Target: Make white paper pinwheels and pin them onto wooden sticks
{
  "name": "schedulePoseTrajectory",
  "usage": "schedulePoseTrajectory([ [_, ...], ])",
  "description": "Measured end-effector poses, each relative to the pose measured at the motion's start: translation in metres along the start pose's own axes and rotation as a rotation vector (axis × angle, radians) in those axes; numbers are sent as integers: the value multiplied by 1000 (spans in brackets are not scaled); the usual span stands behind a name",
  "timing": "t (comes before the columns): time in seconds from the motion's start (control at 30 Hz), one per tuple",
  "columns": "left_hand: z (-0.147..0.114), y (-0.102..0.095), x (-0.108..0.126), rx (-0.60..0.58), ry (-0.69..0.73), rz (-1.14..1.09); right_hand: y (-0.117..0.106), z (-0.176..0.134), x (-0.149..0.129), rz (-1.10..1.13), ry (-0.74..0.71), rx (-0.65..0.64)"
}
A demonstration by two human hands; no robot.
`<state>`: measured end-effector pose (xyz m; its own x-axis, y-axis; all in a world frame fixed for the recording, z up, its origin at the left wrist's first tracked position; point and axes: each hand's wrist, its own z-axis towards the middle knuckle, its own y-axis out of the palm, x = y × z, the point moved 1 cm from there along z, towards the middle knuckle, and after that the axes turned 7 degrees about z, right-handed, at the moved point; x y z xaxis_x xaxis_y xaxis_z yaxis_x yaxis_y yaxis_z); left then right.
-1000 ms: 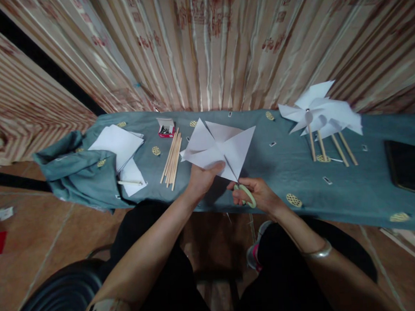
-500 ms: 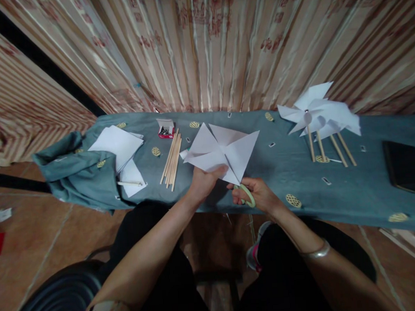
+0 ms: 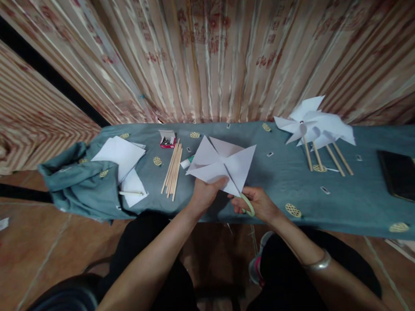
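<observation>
My left hand (image 3: 206, 193) pinches the near edge of a white square of paper (image 3: 241, 165), thumb on top. Slits run in from the paper's corners toward its middle, and its flaps spread a little apart. In my right hand (image 3: 257, 203) is a pair of scissors (image 3: 247, 205) with pale green handles, the fingers closed about them. Their blades are hidden under or within the paper at its near corner. The paper is held above the cloth-covered table (image 3: 265, 180). Partly behind its left side lies a white tube with a green part (image 3: 186, 163).
Left of the paper lie wooden sticks (image 3: 173, 171), an open red box of small metal pieces (image 3: 167, 140), and white sheets (image 3: 121, 153) with a pen (image 3: 131, 193). Paper pinwheels on sticks (image 3: 314, 123) and a dark tablet or phone (image 3: 404, 176) are at the right. A curtain (image 3: 201, 57) hangs behind.
The whole scene sits slightly lower in view as the camera has tilted. Both hands keep their hold on the paper and scissors, with hardly any visible movement between them.
</observation>
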<state>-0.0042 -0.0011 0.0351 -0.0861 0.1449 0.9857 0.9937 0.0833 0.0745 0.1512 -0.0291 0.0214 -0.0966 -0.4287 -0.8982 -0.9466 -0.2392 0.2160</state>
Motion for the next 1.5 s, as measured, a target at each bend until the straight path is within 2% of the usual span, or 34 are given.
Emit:
schedulePoseTrajectory([
  [0.4,4,-2,-3,-10,-8,-19,1,3,4,-3,-31,13],
  [0.6,6,-2,-3,0,-24,-26,5,0,1,-15,44,-12],
  [0.7,10,-5,0,26,-6,-46,2,-6,0,-83,79,-60],
  [0.8,16,-9,5,75,22,-94,-13,-15,0,-234,92,-77],
  [0.87,19,-11,7,90,29,-125,-30,-21,-1,-452,57,13],
  [0.93,20,-11,6,77,20,-144,-50,-27,-5,-820,-40,239],
  [1.0,19,-9,2,39,-11,-154,-66,-32,-11,-1156,-73,510],
  [1.07,17,-6,-4,-21,-82,-167,-76,-35,-18,-1341,-47,656],
  [1.17,14,-2,-13,-125,-210,-178,-81,-36,-29,-1451,22,737],
  [1.23,13,-2,-17,-161,-238,-162,-81,-34,-34,-1466,72,764],
  [1.37,11,-9,-17,-162,-178,-123,-84,-31,-39,-1468,96,760],
  [1.5,10,-27,-17,-125,-53,-26,-90,-29,-38,-1481,86,764],
])
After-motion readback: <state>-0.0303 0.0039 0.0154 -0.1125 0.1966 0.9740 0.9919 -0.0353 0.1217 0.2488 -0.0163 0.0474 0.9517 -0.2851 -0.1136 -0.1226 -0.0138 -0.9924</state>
